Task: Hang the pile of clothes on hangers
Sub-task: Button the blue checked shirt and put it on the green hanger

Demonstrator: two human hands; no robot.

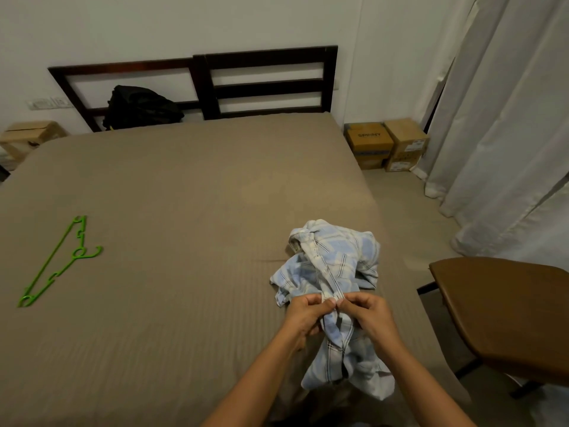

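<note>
Bedding in a dull brown covered the big bed [154, 195], which filled most of the room. White curtains [508, 118] hung down the right side. A dark wooden headboard [264, 81] stood against the wall at the far end of the bed. A brown wooden seat [508, 312] stuck in from the right, near the bed's close corner.

A blue and white checked shirt [335, 263] lay crumpled on the right side of the bed, close to the person. Part of it sat in a heap on the sheet, and part ran down between the person's two arms. Brown cardboard boxes [388, 143] were stacked on the floor between the bed and the curtains. A black bag [141, 107] leaned on the headboard at the far left of the bed. A pale wooden stool [27, 137] stood by the wall on the left.

A green hanger [55, 263] lay flat on the left side of the bed, well apart from the shirt.

The left hand [303, 315] and the right hand [369, 315] were side by side at the shirt, with their fingertips almost touching. Each hand had its fingers curled and pinched the shirt's front edge. What was between the fingertips was too small to tell.
</note>
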